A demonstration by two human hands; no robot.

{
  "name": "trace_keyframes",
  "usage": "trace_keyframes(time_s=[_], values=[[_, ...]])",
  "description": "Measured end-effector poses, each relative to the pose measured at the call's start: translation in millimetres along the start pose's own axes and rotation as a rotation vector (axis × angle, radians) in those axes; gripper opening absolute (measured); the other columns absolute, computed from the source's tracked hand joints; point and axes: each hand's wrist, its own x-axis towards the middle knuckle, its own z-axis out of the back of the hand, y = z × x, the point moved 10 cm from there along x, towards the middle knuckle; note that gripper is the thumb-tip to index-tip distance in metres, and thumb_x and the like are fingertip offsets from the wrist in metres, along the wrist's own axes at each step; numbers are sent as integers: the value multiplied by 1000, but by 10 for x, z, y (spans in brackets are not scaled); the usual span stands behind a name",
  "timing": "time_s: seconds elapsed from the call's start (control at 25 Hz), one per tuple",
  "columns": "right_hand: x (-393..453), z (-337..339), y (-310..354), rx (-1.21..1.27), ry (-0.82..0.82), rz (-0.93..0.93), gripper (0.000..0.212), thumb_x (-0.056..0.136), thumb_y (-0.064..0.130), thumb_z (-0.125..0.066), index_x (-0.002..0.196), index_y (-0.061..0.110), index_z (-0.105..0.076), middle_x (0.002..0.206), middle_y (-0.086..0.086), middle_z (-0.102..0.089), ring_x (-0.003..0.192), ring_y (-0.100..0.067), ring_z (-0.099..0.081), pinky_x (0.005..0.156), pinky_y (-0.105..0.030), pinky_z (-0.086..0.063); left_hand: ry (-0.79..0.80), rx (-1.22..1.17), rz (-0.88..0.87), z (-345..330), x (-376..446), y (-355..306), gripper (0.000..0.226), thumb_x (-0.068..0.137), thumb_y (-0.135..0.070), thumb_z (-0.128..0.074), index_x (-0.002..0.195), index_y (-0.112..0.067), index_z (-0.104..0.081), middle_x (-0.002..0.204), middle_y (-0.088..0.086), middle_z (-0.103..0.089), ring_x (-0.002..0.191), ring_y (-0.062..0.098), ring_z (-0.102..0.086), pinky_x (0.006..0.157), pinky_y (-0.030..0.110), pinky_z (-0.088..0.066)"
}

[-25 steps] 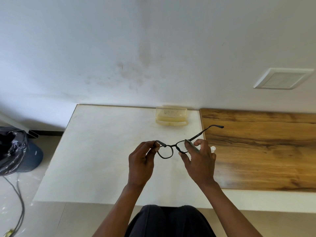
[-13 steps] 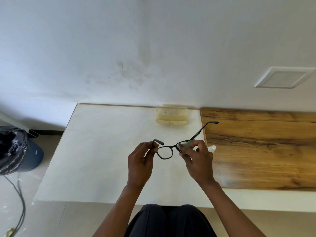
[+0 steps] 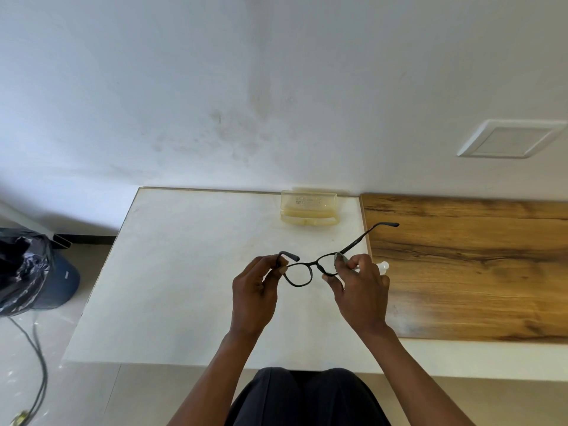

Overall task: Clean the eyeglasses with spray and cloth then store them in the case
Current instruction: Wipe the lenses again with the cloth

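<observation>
Both forearms reach in from the near edge, hands raised above the white counter [image 3: 184,272], palms facing each other. Left hand [image 3: 255,290]: thumb and fingertips pinched on the left hinge end of the black eyeglasses [image 3: 299,273], that temple folded short. Right hand [image 3: 359,290]: thumb and forefinger pinched on the right lens through a small grey cloth [image 3: 340,258]; other fingers curled below. Right temple open, angled out toward the wooden section [image 3: 476,272]. Eyeglasses held in the air, over the counter's right side near the seam. Clear yellowish case [image 3: 309,207] sits at the far edge against the wall. White bottle tip [image 3: 383,266] shows just behind the right hand.
</observation>
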Motion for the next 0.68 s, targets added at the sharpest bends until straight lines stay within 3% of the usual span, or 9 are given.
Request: trace_keyframes(time_s=[0.28, 0.44, 0.68], values=[[4, -148, 70, 170, 105, 45, 42, 66, 19, -82, 105, 26, -68, 87, -6, -53, 73, -25, -59, 58, -31, -34, -6, -6, 17, 24, -3, 40, 11, 81, -8, -59, 87, -8, -69, 88, -27, -65, 82, -2, -62, 74, 11, -48], [17, -113, 66, 245, 98, 46, 32, 65, 17, -82, 93, 28, -72, 84, -3, -56, 67, -23, -57, 58, -30, -30, -25, 2, 39, 55, -15, 53, 11, 81, -8, -59, 86, -6, -69, 83, -23, -66, 83, -4, -61, 75, 10, -48], [2, 0, 95, 197, 8, 106, 21, 55, 19, -88, 67, 18, -70, 69, 1, -61, 58, -23, -58, 56, -28, -28, -19, 39, 44, 71, -2, 58, 13, 82, -9, -58, 86, -3, -69, 87, -15, -65, 83, -8, -60, 75, 9, -47]])
